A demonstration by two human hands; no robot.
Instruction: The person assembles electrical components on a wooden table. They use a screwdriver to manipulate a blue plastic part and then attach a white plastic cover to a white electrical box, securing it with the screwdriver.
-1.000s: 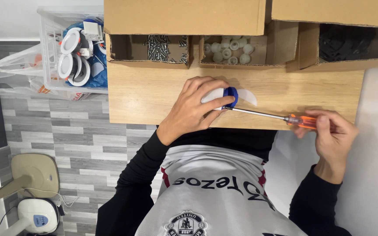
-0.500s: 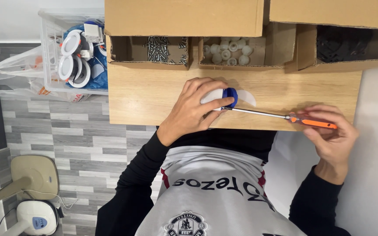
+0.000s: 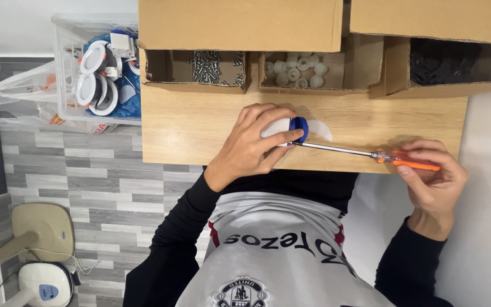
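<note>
My left hand (image 3: 251,149) grips a small white and blue round fixture (image 3: 291,128) on the wooden table (image 3: 188,131). My right hand (image 3: 430,185) holds the orange handle of a screwdriver (image 3: 370,154) near the table's front edge. Its long metal shaft runs left, and the tip meets the fixture under my left fingers. A white translucent piece (image 3: 320,131) sticks out to the right of the blue ring.
Three open cardboard boxes stand at the back: one with screws (image 3: 214,67), one with white plastic caps (image 3: 294,71), one with dark parts (image 3: 444,62). A clear bin (image 3: 100,68) of white round fixtures sits at the left, beside plastic bags. Tiled floor lies below.
My right hand has shifted on the screwdriver handle, which now shows more orange. My left hand and the fixture have stayed in place.
</note>
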